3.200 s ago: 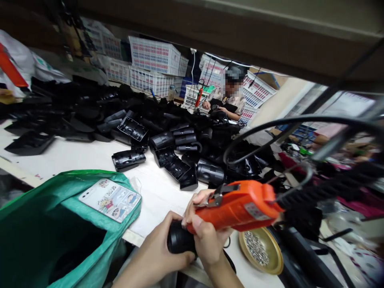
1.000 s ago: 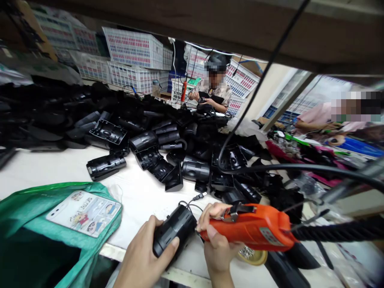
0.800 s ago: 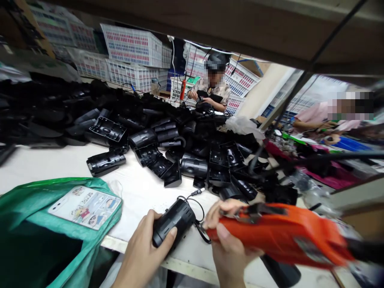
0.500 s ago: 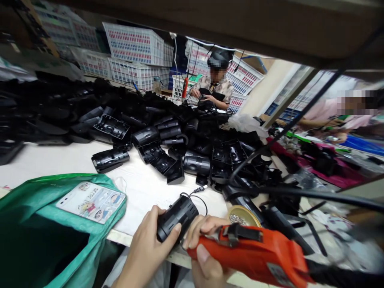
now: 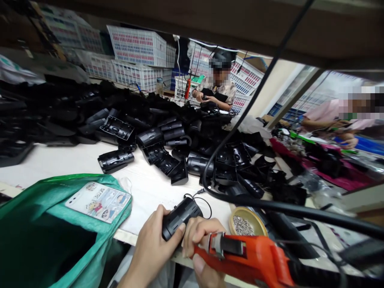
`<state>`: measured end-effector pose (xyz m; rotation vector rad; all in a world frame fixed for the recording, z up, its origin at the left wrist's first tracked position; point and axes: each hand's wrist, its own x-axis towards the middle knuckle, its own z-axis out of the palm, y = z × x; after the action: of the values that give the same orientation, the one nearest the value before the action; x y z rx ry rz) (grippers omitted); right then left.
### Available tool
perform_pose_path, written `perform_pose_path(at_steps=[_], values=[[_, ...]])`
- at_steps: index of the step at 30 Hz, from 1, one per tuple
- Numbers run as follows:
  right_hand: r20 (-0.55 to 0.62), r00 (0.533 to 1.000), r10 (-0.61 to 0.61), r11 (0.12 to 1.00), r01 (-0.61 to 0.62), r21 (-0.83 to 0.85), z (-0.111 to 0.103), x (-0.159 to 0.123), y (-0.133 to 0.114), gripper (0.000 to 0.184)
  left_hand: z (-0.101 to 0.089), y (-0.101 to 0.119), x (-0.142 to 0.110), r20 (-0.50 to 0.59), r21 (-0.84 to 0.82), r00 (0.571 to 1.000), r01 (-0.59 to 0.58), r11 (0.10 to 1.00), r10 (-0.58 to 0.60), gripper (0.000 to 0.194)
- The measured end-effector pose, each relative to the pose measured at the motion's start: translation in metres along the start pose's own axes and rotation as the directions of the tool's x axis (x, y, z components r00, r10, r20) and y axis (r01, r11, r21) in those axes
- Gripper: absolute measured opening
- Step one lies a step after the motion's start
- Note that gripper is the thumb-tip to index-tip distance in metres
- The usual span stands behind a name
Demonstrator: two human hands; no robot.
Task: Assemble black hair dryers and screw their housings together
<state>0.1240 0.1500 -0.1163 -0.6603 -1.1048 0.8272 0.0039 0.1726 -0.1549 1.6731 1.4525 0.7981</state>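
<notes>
At the table's front edge my left hand is closed around a black ribbed plastic housing, thumb along its near side. A thin black cord with a plug loops out behind the housing. My right hand grips an orange electric screwdriver, which lies almost level and points left toward the housing's near end. Its tip is hidden behind my fingers, so contact with a screw cannot be seen. Just beyond the tool, a yellowish bowl holds many small metal screws.
A heap of black plastic shells covers the back of the white table. On the left a green bag bears a phone-shaped card with cartoons. A thick black cable crosses the right side. Two people sit beyond.
The cable on the right has swung leftward and now bends lower across the view. The screwdriver is tilted slightly differently, and the screw bowl is less covered. Both hands keep their holds.
</notes>
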Motion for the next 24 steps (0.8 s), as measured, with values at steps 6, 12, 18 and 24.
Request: perform_pose_path(at_steps=[6,12,18,24], values=[[0.054,0.998,0.017,0.996,-0.021,0.086,-0.005,0.008,0.000,0.014,-0.005,0.002,0.003,0.041,-0.019,0.999,0.024,1.000,-0.023,0.034],[-0.127,0.990,0.055,0.997,-0.061,-0.047,-0.006,0.052,-0.043,0.019,-0.023,0.001,0.019,0.163,-0.252,0.981,0.146,0.957,-0.106,0.040],[-0.406,0.912,0.055,0.852,-0.255,-0.456,-0.051,0.080,-0.055,0.037,-0.058,0.002,0.026,0.230,-0.425,0.964,0.221,0.878,-0.131,0.043],[-0.395,0.918,0.029,0.738,-0.287,-0.611,-0.084,0.070,-0.031,0.045,-0.078,-0.011,0.018,0.315,-0.562,0.894,0.447,0.696,-0.319,0.047]])
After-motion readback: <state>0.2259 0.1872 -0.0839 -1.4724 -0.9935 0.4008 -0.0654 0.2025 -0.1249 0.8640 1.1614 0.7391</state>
